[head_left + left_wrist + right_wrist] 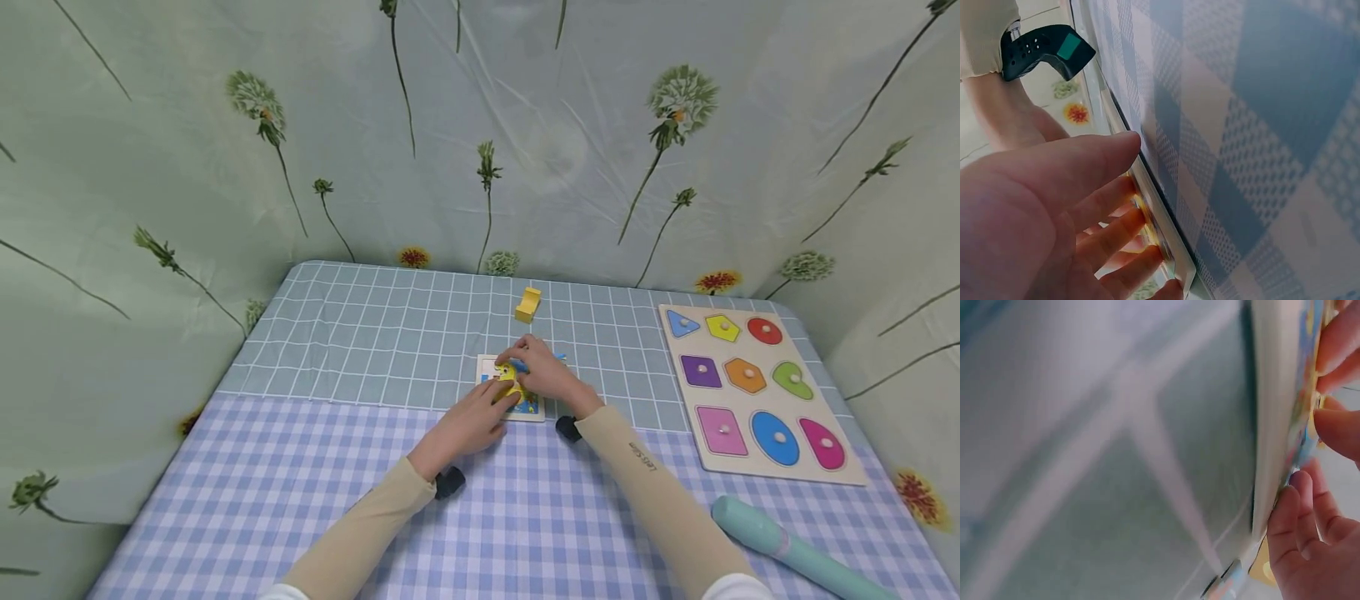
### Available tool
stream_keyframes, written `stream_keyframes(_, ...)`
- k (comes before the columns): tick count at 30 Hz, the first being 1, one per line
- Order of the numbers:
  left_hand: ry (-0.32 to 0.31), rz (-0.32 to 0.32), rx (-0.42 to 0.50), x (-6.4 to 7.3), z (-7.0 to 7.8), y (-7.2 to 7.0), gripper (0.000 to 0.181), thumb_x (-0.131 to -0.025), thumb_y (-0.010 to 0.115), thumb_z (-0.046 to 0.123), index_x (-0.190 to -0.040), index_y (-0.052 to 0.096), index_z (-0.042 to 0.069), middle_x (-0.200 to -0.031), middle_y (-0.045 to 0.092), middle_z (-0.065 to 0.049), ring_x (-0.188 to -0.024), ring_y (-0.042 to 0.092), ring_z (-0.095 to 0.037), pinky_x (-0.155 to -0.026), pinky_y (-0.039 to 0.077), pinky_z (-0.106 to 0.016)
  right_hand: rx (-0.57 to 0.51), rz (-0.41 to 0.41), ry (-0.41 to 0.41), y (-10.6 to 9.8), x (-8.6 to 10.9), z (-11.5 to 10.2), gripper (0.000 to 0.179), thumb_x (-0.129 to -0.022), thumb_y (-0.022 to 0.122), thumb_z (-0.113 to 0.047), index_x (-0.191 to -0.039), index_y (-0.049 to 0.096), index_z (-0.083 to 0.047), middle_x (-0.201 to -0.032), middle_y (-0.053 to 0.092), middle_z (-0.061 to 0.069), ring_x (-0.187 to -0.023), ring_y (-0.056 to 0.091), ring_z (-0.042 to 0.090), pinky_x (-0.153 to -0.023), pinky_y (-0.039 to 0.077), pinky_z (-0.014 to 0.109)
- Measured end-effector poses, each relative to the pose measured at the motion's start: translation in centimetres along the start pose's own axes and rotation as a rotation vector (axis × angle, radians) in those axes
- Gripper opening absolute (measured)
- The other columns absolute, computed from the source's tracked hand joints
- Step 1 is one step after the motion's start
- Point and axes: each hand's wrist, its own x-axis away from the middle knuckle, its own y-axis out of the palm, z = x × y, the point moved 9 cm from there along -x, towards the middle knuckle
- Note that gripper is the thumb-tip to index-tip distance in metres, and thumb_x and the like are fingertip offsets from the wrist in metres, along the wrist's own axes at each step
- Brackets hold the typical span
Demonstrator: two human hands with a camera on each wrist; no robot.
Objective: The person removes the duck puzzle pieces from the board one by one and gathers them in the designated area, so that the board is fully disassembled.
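Observation:
In the head view a small picture puzzle board (533, 417) lies mid-table, with blue areas and a yellow animal-shaped puzzle piece (505, 372) on it. My left hand (471, 418) reaches in from the near left; its extended fingers (1113, 228) rest on the yellow part, the thumb held apart from it. From the right, my right hand (550, 372) bends over the board, with thumb and fingertips at the sides of the yellow piece. In the right wrist view its fingers (1285, 515) curve in at the board's edge. Both hands hide much of the picture.
A yellow, step-shaped block (527, 305) stands beyond the board. A bit of blue (560, 356) shows beside the right hand. At right lies a large knobbed shape board (757, 392) with several coloured shapes, and nearer, a teal rod-shaped thing (795, 546) with a thick end.

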Motion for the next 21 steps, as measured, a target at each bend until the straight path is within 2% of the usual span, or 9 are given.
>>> stream_keyframes(5, 0.017, 0.012, 0.011, -0.1, 0.0, -0.3, 0.049, -0.094, 0.061, 0.018, -0.139, 0.048, 0.004, -0.144, 0.039, -0.016, -0.133, 0.036, -0.032, -0.109, 0.029, -0.038, -0.089, 0.003, -0.025, 0.0, -0.2, -0.3, 0.037, -0.085, 0.049, 0.011, -0.111, 0.066, -0.009, -0.109, 0.056, 0.012, -0.098, 0.051, 0.029, -0.084, 0.043, 0.044)
stream_keyframes(9, -0.002, -0.013, 0.049, -0.2, -0.1, -0.2, 0.049, -0.095, 0.06, 0.018, -0.14, 0.048, 0.005, -0.145, 0.038, -0.016, -0.134, 0.034, -0.032, -0.11, 0.029, -0.039, -0.128, 0.047, 0.012, -0.3, -0.5, 0.3, 0.032, -0.089, 0.051, 0.009, -0.111, 0.066, -0.008, -0.1, 0.058, 0.009, -0.088, 0.055, 0.025, -0.078, 0.046, 0.038)
stream_keyframes(13, -0.031, -0.044, 0.094, -0.2, -0.2, 0.0, 0.049, -0.095, 0.06, 0.018, -0.141, 0.047, 0.006, -0.146, 0.037, -0.015, -0.135, 0.032, -0.033, -0.11, 0.027, -0.04, -0.294, 0.131, 0.099, -1.7, -0.1, 1.7, 0.025, -0.087, 0.054, 0.009, -0.108, 0.063, -0.001, -0.092, 0.06, 0.01, -0.079, 0.053, 0.021, -0.07, 0.045, 0.031)
stream_keyframes(16, -0.054, -0.058, 0.116, -0.2, -0.3, 0.2, 0.05, -0.095, 0.059, 0.019, -0.142, 0.046, 0.007, -0.148, 0.036, -0.013, -0.136, 0.03, -0.033, -0.111, 0.026, -0.04, -0.372, 0.187, 0.177, -3.4, 0.7, 3.2, 0.019, -0.086, 0.055, 0.007, -0.104, 0.063, 0.004, -0.091, 0.061, 0.013, -0.079, 0.053, 0.021, -0.068, 0.044, 0.029)
stream_keyframes(21, -0.079, -0.064, 0.126, -0.3, -0.5, 0.3, 0.051, -0.096, 0.058, 0.018, -0.144, 0.044, 0.009, -0.15, 0.034, -0.012, -0.138, 0.028, -0.031, -0.112, 0.024, -0.039, -0.392, 0.244, 0.374, -5.9, 2.9, 6.7, 0.018, -0.088, 0.053, 0.003, -0.103, 0.062, 0.008, -0.097, 0.061, 0.018, -0.08, 0.051, 0.022, -0.067, 0.042, 0.027)
